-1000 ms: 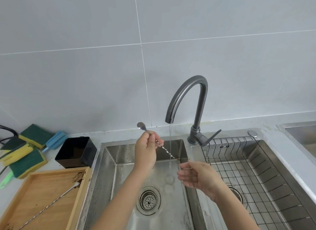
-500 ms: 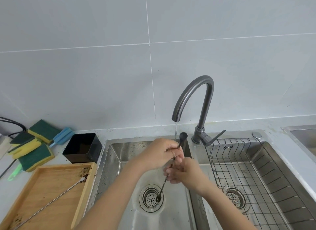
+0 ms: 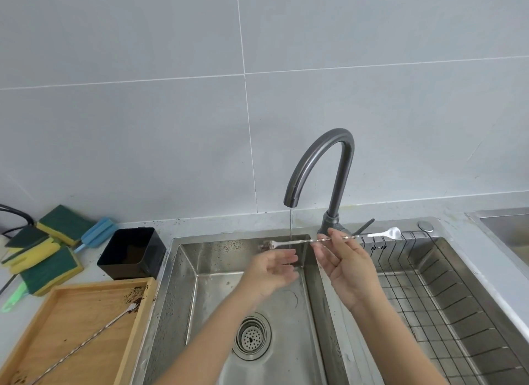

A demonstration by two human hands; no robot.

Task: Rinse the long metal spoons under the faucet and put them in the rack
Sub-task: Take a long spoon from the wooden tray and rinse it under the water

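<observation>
A stainless double sink lies below a grey tiled wall; a dark gooseneck faucet rises behind the divider between the basins and releases a thin stream of water into the left basin, above the round drain strainer. The right basin holds a wire rack, in which no spoon is seen. On the counter to the left stand a black square container, a pile of green-and-yellow sponges and a blue brush; in front of them a wooden tray, soiled with dark crumbs, carries a second long spoon lying diagonally. The rinsed long metal spoon is held nearly level just above the sink's rear edge, its pale bowl to the right near the faucet lever and over the rack's back corner, its forked end to the left, where the stream crosses the twisted shaft. The right hand is raised palm-up over the divider and pinches the shaft between thumb and fingertips. The left hand is held below the fork end over the left basin, fingers extended and relaxed, holding nothing; motion blur makes it uncertain whether its fingertips touch the stream. The two hands are apart, with the faucet stream between them.
</observation>
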